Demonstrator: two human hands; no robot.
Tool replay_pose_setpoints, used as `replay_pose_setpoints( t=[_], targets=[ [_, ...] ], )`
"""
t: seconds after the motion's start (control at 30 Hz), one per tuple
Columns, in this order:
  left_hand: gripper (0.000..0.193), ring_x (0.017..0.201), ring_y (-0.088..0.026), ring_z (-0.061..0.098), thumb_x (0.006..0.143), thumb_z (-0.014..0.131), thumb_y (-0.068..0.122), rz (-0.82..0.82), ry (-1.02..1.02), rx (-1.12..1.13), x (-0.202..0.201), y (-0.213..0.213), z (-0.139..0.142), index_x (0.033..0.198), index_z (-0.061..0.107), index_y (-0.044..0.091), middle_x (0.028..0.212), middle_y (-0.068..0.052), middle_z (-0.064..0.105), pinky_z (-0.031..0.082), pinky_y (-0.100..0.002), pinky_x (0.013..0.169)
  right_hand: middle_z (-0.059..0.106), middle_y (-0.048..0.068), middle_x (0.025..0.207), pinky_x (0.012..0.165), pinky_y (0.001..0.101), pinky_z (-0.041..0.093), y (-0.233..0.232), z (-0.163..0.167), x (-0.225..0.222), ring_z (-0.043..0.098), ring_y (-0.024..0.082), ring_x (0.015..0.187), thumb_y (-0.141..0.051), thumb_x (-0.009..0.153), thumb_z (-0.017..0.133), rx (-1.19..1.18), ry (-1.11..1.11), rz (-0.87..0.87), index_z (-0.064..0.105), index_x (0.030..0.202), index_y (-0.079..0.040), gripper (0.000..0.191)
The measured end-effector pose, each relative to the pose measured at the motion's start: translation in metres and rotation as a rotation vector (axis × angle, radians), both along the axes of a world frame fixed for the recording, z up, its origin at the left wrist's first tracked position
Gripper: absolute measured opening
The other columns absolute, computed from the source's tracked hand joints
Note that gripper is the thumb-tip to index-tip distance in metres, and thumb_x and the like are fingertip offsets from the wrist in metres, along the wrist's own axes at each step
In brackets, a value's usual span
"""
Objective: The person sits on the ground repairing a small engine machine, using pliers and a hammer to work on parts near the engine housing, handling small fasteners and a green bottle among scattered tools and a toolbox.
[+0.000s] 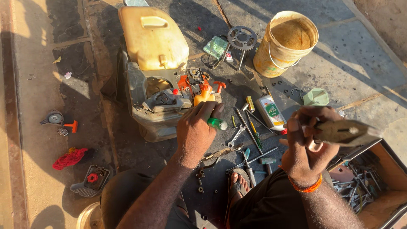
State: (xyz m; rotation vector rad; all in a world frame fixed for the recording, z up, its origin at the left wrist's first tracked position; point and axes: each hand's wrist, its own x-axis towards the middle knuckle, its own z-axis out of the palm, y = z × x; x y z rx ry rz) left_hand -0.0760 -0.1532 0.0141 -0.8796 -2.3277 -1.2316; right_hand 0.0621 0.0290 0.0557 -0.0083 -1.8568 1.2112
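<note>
My left hand (196, 131) is closed around a screwdriver with a green handle (217, 123), right beside a small engine unit (163, 99) with a yellowed plastic tank (152, 38). My right hand (307, 142), with an orange band on the wrist, grips a pair of pliers (345, 132) whose jaws point to the right. An orange cap and a yellow part (203, 94) sit on the engine just above my left hand.
Spanners and screwdrivers (248, 131) lie on the dark ground between my hands. A dirty bucket (286, 42) and a sprocket (241, 38) are farther off. An open toolbox (364, 178) sits at the right. A red cloth (70, 157) and small parts lie at the left.
</note>
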Motion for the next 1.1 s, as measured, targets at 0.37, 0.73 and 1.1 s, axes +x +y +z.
replay_pose_setpoints(
  t=[0.37,0.73,1.1],
  targets=[
    [0.018,0.089,-0.031,0.074,0.105,0.066,0.024,-0.049,-0.013,0.001,-0.002,-0.002,-0.014,0.104,0.066,0.006,0.096,-0.01,0.073,0.057,-0.044,0.075,0.054,0.009,0.109,0.072,0.0241,0.047,-0.006,-0.003,-0.001,0.056,0.012,0.085,0.01,0.1,0.06,-0.01,-0.046,0.018,0.049,0.135,0.0,0.038],
    [0.018,0.083,-0.032,0.071,0.103,0.068,0.024,-0.008,0.035,0.002,-0.006,-0.005,-0.003,0.103,0.066,0.006,0.091,-0.012,0.071,0.055,-0.045,0.07,0.062,0.01,0.098,0.068,0.0341,0.053,0.004,-0.024,-0.049,0.059,0.018,0.076,-0.013,0.095,0.058,-1.092,-0.801,0.487,0.05,0.133,0.002,0.041],
    [0.022,0.084,-0.034,0.07,0.105,0.065,0.028,-0.006,0.036,0.041,-0.009,-0.017,-0.007,0.107,0.065,0.006,0.092,-0.012,0.071,0.054,-0.046,0.072,0.057,0.02,0.11,0.074,0.0394,0.05,-0.01,-0.017,-0.032,0.056,0.024,0.087,-0.005,0.093,0.063,-0.418,-0.746,0.228,0.052,0.125,0.003,0.034]
  ],
)
